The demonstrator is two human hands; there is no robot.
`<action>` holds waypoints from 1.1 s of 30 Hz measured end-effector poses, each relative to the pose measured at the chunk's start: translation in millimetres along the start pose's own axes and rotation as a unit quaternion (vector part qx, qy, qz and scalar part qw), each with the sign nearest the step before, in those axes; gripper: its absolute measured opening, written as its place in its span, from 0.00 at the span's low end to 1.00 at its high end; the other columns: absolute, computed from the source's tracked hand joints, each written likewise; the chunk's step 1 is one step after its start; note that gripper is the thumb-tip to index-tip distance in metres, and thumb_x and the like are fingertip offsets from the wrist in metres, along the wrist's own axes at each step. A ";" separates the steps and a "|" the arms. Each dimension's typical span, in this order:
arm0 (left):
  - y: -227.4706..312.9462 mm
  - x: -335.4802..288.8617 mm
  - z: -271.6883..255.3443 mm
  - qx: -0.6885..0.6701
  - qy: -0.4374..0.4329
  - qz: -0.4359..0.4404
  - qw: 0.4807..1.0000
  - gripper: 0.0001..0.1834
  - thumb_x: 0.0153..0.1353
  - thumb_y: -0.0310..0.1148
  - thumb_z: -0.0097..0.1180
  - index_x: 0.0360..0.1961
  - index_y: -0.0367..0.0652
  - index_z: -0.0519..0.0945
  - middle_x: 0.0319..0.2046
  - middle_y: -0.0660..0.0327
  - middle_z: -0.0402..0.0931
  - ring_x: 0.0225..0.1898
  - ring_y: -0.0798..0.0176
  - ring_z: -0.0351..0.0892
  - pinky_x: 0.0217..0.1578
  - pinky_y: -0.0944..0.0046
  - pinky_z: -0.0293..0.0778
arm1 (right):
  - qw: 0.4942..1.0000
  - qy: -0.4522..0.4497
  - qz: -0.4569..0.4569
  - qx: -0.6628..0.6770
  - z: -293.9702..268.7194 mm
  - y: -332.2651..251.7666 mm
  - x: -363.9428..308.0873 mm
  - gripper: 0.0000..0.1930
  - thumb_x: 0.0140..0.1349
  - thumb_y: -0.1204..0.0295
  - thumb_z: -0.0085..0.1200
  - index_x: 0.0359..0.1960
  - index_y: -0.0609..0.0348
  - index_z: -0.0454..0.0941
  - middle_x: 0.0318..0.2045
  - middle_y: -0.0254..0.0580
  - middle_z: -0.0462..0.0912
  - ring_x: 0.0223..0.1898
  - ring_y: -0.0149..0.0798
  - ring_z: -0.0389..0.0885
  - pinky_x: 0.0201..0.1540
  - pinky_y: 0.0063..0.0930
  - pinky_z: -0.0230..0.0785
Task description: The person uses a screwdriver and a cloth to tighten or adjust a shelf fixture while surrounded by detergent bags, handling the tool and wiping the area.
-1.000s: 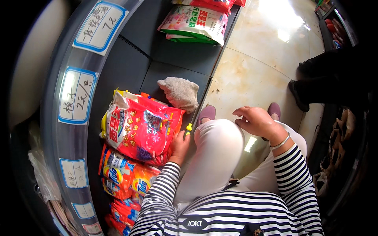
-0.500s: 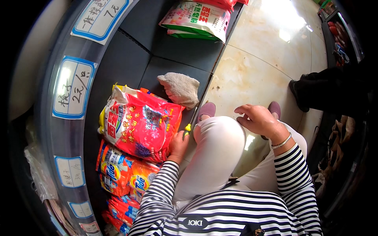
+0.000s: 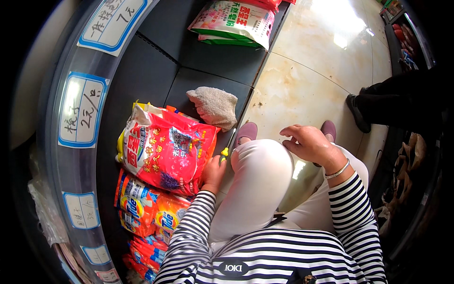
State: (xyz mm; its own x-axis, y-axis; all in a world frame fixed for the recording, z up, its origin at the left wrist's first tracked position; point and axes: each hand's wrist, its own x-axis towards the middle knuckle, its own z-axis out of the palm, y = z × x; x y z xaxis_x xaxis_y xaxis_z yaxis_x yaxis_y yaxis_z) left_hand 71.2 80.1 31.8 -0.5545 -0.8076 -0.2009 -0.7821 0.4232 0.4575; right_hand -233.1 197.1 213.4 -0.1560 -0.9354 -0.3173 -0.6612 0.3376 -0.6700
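My left hand is closed round the yellow-and-green handle of a screwdriver; its thin shaft points away from me, along the shelf edge. Right beside that hand lies a large red-and-white bag of washing powder, with other bags under it. A crumpled beige cloth rests on the shelf just beyond the bag. Over my right knee, my right hand hangs with loosely bent fingers apart and nothing in them.
The dark low shelf also carries orange detergent packets near me and white-and-green powder bags farther off. Price labels line a curved rail at left. A person's dark shoe stands on the tiled floor at right.
The view has shifted slightly, so the shelf and bags sit a little farther left. Both hands keep nearly the same place and pose.
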 end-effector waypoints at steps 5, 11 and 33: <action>13.0 20.2 12.7 -0.015 -0.007 -0.044 0.999 0.20 0.54 0.44 0.51 0.42 0.40 0.74 0.36 0.48 0.74 0.39 0.44 0.74 0.38 0.49 0.70 | 1.000 -0.003 0.006 -0.001 0.4 -1.4 0.5 0.13 0.54 0.73 0.53 0.42 0.60 0.76 0.35 0.51 0.79 0.34 0.46 0.80 0.38 0.32 0.72; 40.7 67.6 15.6 -0.001 -0.006 -0.049 0.999 0.20 0.54 0.44 0.51 0.41 0.39 0.75 0.37 0.47 0.75 0.40 0.44 0.74 0.39 0.48 0.70 | 0.999 -0.017 0.009 -0.032 -0.9 -1.5 1.5 0.14 0.55 0.69 0.50 0.43 0.58 0.75 0.37 0.49 0.79 0.36 0.47 0.79 0.40 0.35 0.71; 88.3 131.3 23.8 -0.056 0.066 0.080 0.993 0.17 0.54 0.39 0.55 0.37 0.35 0.76 0.35 0.47 0.76 0.38 0.44 0.75 0.40 0.52 0.71 | 0.998 -0.035 0.030 -0.037 -5.0 -2.6 -1.3 0.15 0.56 0.66 0.50 0.45 0.56 0.75 0.38 0.48 0.78 0.38 0.50 0.77 0.42 0.38 0.70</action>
State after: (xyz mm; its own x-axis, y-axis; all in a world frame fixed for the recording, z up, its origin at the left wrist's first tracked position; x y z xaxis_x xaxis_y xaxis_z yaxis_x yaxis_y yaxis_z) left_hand -77.5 21.2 25.2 -0.6218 -0.7832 -0.0059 -0.6458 0.5085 0.5695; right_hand -234.8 196.9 218.9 -0.1466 -0.9032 -0.4034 -0.7056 0.3813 -0.5973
